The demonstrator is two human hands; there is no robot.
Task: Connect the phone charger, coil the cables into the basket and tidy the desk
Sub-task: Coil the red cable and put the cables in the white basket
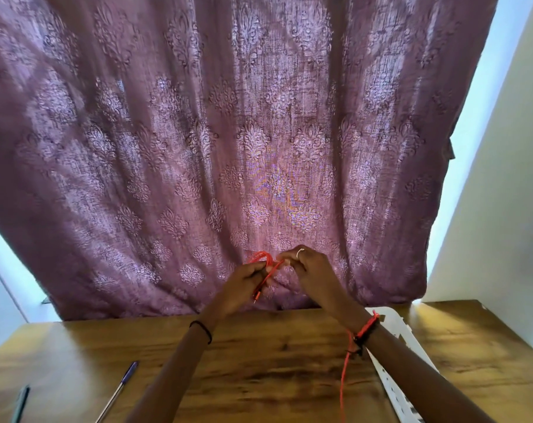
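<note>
Free room mid desk (274, 370); purple pen (119, 389) left, basket (393, 389) right.

Two bare forearms rise from 6 o'clock and converge, so that the hands meet just below the centre. The bare left hand (244, 286) shows its back to the camera, its fingers curled round a thin red cable (260, 258) that loops out at its 12 o'clock. The bare right hand (315, 274) sits close at the left hand's 2 o'clock, knuckles up, with its curled fingers (289, 261) pinching the same cable. The left forearm (173, 370) slants in from 7 o'clock, and the right forearm (411, 370) from 5 o'clock. Both wrists are nearly straight.
</note>
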